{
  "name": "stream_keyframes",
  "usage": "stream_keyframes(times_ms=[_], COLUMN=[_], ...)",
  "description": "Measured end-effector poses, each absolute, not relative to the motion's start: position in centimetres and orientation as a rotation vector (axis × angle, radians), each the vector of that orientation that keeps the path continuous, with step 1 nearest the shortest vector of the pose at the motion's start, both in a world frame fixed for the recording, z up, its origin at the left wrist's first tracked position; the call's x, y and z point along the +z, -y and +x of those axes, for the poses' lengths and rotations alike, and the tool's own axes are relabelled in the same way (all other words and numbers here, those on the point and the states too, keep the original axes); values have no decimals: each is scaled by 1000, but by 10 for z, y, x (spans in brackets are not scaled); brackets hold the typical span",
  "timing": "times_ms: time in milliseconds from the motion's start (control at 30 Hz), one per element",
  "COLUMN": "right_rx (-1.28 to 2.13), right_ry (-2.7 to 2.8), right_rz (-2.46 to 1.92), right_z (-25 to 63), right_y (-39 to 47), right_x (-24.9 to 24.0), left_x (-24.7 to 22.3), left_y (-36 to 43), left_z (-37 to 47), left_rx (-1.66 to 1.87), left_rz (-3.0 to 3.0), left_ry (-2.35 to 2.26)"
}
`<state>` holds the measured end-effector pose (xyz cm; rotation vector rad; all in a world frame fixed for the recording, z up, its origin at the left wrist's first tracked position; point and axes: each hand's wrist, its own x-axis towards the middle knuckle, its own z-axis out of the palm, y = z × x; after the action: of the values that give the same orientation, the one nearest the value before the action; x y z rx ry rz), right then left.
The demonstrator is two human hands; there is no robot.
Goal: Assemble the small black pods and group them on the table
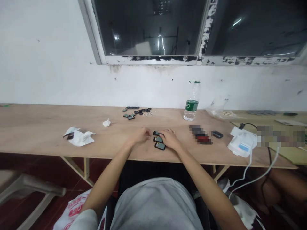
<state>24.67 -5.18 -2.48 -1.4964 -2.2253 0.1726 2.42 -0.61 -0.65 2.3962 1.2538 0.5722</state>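
My two hands are apart, at twelve o'clock on the wooden table (115, 143). Between them, three small black-rimmed pieces (158, 139) with grey faces lie in a short column, running from twelve toward six. My right hand (169, 138) is at their three o'clock, its fingers over the ends of the farther ones; I cannot tell whether they pinch anything. My left hand (143, 134) is near their nine o'clock, fingers curled, and whether something small sits inside them I cannot tell.

Farther off, just short of twelve, is a cluster of similar dark pieces (130, 117) with small white bits (149, 113) beside it. A green-labelled water bottle (191, 106) stands upright at one o'clock. Toward two lie a black oval case (217, 134) and, beyond it, a white device (242, 144) with cables. Around ten is a crumpled tissue (106, 122), with a bigger wad of white paper (81, 138) farther left.
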Motion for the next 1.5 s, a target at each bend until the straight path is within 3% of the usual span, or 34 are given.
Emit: stream_keyframes(times_ms=[600, 1267, 1500], right_rx=[209, 358, 640], right_ry=[2189, 1838, 1533], right_rz=[-1429, -1160, -1019], right_z=[246, 244, 245], right_y=[53, 39, 42], right_x=[-23, -27, -17], left_x=[-9, -2, 14], left_y=[4, 9, 25], left_z=[25, 32, 36], left_rx=[587, 863, 1131], left_rz=[2420, 2461, 2469], left_ry=[-1277, -1006, -902])
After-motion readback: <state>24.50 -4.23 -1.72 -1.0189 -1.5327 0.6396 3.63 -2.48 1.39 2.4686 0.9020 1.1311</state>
